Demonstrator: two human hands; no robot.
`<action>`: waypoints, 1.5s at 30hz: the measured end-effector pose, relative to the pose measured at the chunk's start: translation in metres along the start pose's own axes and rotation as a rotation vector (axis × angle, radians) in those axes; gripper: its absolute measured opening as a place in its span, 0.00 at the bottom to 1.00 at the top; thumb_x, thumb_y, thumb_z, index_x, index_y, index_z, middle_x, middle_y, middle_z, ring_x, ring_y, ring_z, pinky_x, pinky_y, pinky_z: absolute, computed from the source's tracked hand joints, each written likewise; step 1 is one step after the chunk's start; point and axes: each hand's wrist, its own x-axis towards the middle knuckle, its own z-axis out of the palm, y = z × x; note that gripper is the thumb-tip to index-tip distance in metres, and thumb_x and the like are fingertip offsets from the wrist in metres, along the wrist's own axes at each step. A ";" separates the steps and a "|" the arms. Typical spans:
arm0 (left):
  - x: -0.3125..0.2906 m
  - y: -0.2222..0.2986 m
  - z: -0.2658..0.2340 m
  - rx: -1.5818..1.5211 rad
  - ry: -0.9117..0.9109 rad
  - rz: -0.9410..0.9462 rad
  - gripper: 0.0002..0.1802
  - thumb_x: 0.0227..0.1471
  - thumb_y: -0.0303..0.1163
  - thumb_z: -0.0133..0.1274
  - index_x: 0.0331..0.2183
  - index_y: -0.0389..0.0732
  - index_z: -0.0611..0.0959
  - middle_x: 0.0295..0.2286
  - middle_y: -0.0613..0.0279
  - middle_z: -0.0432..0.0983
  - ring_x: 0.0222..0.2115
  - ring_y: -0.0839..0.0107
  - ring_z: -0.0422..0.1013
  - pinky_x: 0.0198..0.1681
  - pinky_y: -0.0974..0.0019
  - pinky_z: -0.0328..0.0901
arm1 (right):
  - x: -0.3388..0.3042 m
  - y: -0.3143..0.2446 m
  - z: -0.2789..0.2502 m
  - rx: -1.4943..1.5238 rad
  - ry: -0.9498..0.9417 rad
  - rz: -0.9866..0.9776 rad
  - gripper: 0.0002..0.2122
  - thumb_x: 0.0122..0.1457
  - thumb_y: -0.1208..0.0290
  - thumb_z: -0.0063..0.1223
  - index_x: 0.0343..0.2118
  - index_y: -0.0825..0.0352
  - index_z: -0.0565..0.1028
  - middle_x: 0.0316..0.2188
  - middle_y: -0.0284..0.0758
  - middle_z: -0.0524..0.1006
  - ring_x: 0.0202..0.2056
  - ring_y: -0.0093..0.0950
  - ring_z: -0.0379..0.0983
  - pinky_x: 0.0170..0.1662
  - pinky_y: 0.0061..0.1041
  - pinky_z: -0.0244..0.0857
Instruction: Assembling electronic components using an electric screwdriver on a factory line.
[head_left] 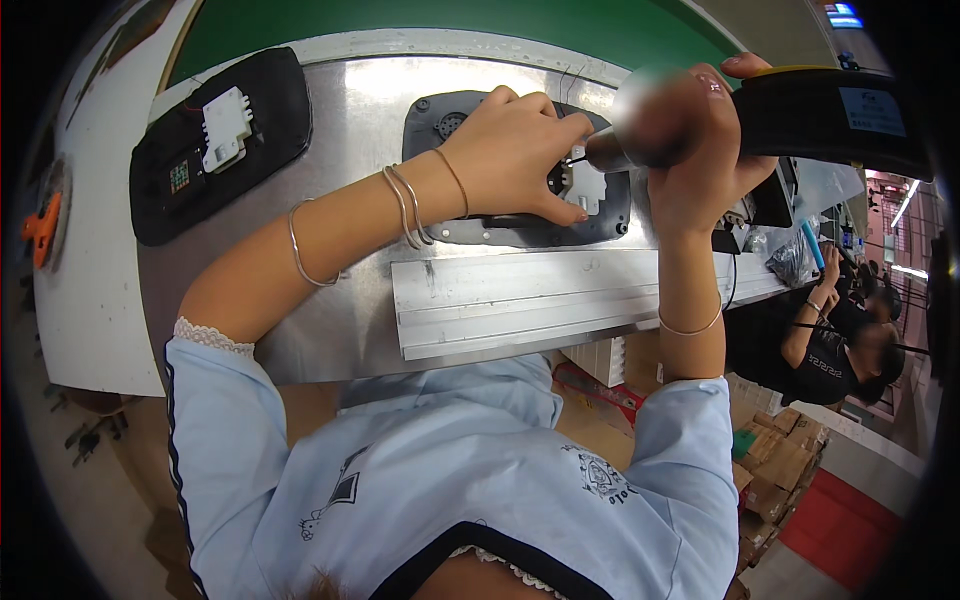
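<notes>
A black plastic panel with rounded corners and a round grille lies on the metal bench in front of me. On its right part sits a white plastic housing. My left hand reaches across the panel, with thumb and forefinger on either side of this housing, steadying it. In my right hand is a black electric screwdriver, gripped near its front end. The screwdriver's bit points left and meets the housing's upper left edge, close to my left fingers. Part of its nose is blurred, and my left hand covers the panel's middle.
At the left lies a second black panel with a white housing and thin wires. A pale metal rail runs along the bench's near edge. Beyond the bench is a green surface. A co-worker sits at the far right, near cardboard boxes.
</notes>
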 end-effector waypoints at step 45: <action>0.004 0.007 -0.007 -0.031 -0.060 -0.037 0.34 0.35 0.57 0.64 0.43 0.48 0.82 0.32 0.58 0.78 0.41 0.63 0.70 0.48 0.62 0.58 | 0.003 -0.071 -0.138 -0.342 0.314 -0.230 0.11 0.57 0.81 0.47 0.42 0.66 0.64 0.16 0.34 0.65 0.16 0.26 0.63 0.22 0.29 0.62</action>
